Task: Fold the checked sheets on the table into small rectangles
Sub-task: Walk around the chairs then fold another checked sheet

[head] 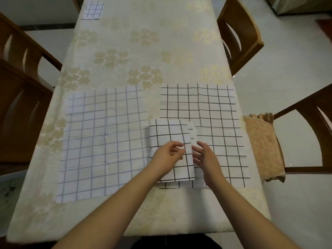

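A partly folded black-checked sheet (168, 133) lies on top of a larger black-checked sheet (215, 108) spread flat on the right side of the table. My left hand (167, 156) rests on the folded sheet, and its curled fingers pinch the sheet's right-hand flap. My right hand (203, 156) is just right of that flap with its fingers straight and spread, touching the flap's edge. A big sheet with faint blue-grey checks (100, 141) lies flat to the left. A small folded checked rectangle (93, 10) sits at the far left corner.
The table (147, 51) wears a cream floral cloth. Wooden chairs stand on both sides: one at the left (19, 97), one at the far right (240, 33) and one at the right (305, 126) with a tan cushion (262, 146).
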